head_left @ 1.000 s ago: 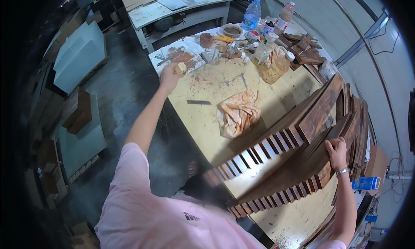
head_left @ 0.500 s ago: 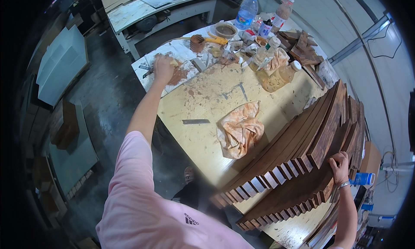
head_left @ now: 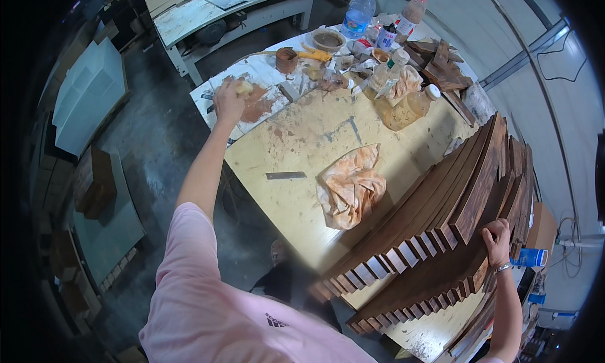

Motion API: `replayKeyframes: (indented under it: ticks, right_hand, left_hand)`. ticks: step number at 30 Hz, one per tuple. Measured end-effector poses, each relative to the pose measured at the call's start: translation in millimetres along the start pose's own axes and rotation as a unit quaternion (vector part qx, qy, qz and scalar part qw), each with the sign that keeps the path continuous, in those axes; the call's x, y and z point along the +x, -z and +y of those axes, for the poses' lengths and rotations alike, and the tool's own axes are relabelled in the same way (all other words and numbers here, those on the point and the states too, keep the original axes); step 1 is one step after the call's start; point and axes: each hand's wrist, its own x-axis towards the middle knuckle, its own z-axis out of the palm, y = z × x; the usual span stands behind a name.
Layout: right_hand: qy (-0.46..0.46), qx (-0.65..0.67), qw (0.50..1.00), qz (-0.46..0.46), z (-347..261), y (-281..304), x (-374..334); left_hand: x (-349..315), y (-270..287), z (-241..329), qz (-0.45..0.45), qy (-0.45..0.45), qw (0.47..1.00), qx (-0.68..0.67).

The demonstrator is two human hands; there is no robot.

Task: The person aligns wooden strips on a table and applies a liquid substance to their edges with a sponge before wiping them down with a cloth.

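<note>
From where I sit, the head view starts with the pale pink short-sleeved shirt (head_left: pixel 252 319) at the lower edge. Just beyond it, the nearer row of long, flat, dark brown wooden boards (head_left: pixel 435 268) stands packed on edge, end faces stepped like a small staircase and jutting past the edge of the pale yellow tabletop (head_left: pixel 271 202). I see the right hand (head_left: pixel 496 240), a silver-coloured band (head_left: pixel 502 268) at its wrist, on this row: fingers curled in, thumb against the wood. I cannot tell whether it clasps a board or only leans there.

Behind it, the farther row of matching brown boards (head_left: pixel 428 193) fans out the same way. Several of its end faces catch a whitish glare, and its outermost broad face looks mottled, light brown over dark.

Further off lie the crumpled white cloth stained orange-brown (head_left: pixel 353 190) and the thin grey metal strip (head_left: pixel 285 176). At the table's far left corner I have the left hand (head_left: pixel 228 101) closed around the small, pale yellow, sponge-like pad (head_left: pixel 244 89), just beside the reddish-brown powdery smear (head_left: pixel 257 104) on a white surface. Farthest back stand the round bowl of brown contents (head_left: pixel 328 40) and the large clear bottle with a blue label (head_left: pixel 359 15).
</note>
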Motion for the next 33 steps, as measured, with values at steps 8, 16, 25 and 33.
replayKeyframes:
  ticks: [8, 16, 25, 33]
  right_hand:
    - [0.006, 0.0, 1.0, 0.009, 2, -1, -3]
    - [-0.003, -0.008, 1.0, 0.014, 5, -2, -4]
    - [0.006, -0.006, 0.999, 0.043, 22, -8, -7]
    - [0.102, 0.118, 0.988, 0.01, 36, -12, 7]
  left_hand:
    - [-22, 12, 0, -0.11, -0.105, 0.973, 0.171]
    - [-70, 48, 87, -0.191, 0.304, 0.684, -0.635]
    - [-168, 116, 211, -0.295, 0.265, 0.558, -0.729]
    - [-306, 180, 375, -0.348, 0.112, 0.586, -0.723]
